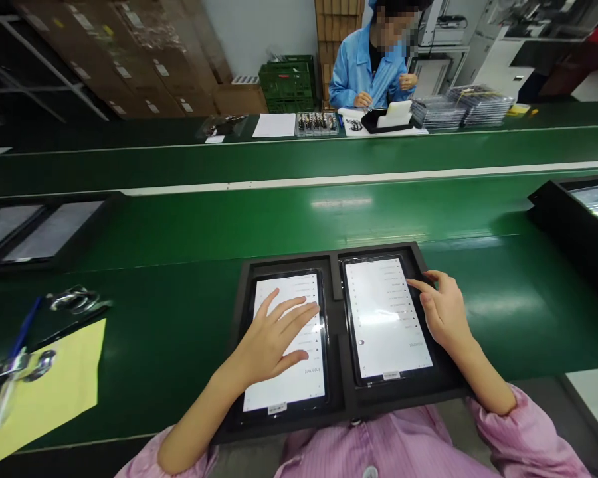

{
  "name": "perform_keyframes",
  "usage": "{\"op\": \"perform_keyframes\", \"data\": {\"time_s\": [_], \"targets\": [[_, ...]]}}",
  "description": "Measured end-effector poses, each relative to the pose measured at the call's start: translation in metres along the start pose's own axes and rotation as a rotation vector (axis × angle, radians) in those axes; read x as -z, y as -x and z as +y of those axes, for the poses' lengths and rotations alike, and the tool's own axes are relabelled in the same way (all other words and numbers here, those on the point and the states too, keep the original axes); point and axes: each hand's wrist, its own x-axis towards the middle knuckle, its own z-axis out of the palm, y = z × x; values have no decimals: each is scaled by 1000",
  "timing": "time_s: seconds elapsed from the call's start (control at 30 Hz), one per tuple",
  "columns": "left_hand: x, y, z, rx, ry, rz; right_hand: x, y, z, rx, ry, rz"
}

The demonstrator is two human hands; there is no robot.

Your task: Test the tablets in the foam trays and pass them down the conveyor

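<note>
A black tray (335,269) lies on the green belt right in front of me and holds two tablets side by side, both with lit white screens. My left hand (272,338) rests over the left tablet (288,378) with its fingers spread and stretched across the screen. My right hand (441,309) sits at the right edge of the right tablet (383,318). Its index finger is stretched out onto the screen, the other fingers loosely curled. Neither hand holds anything.
A yellow sheet (50,392) with clips and a blue pen (24,328) lies at the left. Another black tray (40,229) with tablets sits further left, and one more tray (578,212) at the right. Across the belt a person in a blue coat (371,63) works beside stacked trays (463,106).
</note>
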Motion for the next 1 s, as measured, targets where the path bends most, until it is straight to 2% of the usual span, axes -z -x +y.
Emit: {"op": "perform_keyframes", "data": {"time_s": [0.1,0.2,0.3,0.43,0.5,0.6,0.7,0.87,1.0], "targets": [[-7,-7,7,-30,-1,-24,-3,4,-4,11,130,-15],[-9,4,7,43,-35,21,-2,4,-11,102,168,-72],[-2,27,5,175,-107,190,0,4,-16,192,129,-140],[1,64,13,421,-53,430,5,3,-18,201,43,-96],[-4,79,20,495,-18,439,8,1,-18,257,-39,-105],[-14,88,27,553,5,362,11,-3,-21,462,-143,-198],[-18,86,27,538,-3,345,13,-4,-24,595,-152,-254],[-17,77,24,431,-95,334,16,-2,-23,602,-91,-237],[-14,78,27,356,-146,414,16,-2,-25,636,-67,-239]]}}
